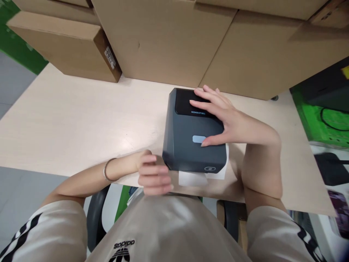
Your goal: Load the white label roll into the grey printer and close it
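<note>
A dark grey label printer (197, 129) with NIIMBOT lettering stands on the table in front of me. Its top has a black panel (183, 102) and a light blue button (198, 139). My right hand (219, 112) lies over the printer's top right side with its fingers spread. The thumb tip is at the button's right end. Just off the printer's lower left corner is my left hand (154, 174), its fingers curled and close together, slightly blurred. The inside of that hand is hidden. White paper (192, 178) shows under the printer's near edge.
Large cardboard boxes (169, 40) form a wall along the table's back edge. A smaller carton (73, 51) with a label stands at the back left. The pale table (81, 116) has its front edge against me. Dark equipment (331, 169) is at the right.
</note>
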